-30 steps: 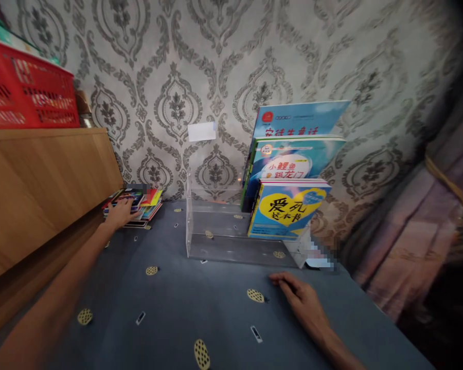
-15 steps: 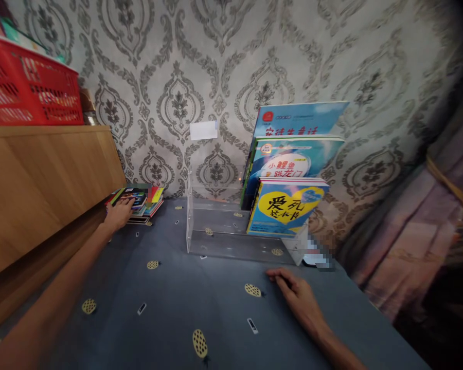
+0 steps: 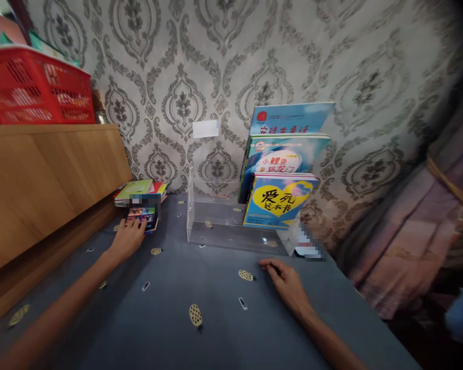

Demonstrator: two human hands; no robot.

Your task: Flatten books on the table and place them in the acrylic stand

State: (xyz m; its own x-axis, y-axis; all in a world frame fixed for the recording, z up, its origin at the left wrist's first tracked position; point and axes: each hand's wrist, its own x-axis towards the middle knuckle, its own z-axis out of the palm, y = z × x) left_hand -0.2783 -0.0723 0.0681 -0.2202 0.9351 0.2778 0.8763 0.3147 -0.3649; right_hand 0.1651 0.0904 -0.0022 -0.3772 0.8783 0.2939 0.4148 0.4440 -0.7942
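Note:
My left hand has its fingers over the near edge of a dark book with a colourful cover; the thumb is hidden. That book sits in front of a small stack of books, topped by a green one. My right hand rests on the tablecloth with its fingers curled and nothing visible in them. Just beyond it stands a clear acrylic book rack. Its right side holds a blue and yellow book, a blue book behind it, and a taller blue book at the back.
A wooden cabinet runs along the left, with a red plastic basket on top. A partly blurred object lies right of the rack. The blue-grey tablecloth has a pineapple print. A curtain hangs at the right.
My left hand has drawn the dark book off the stack towards me, uncovering the green book. My right hand stays by the rack, its fingers still curled. The view has shifted slightly.

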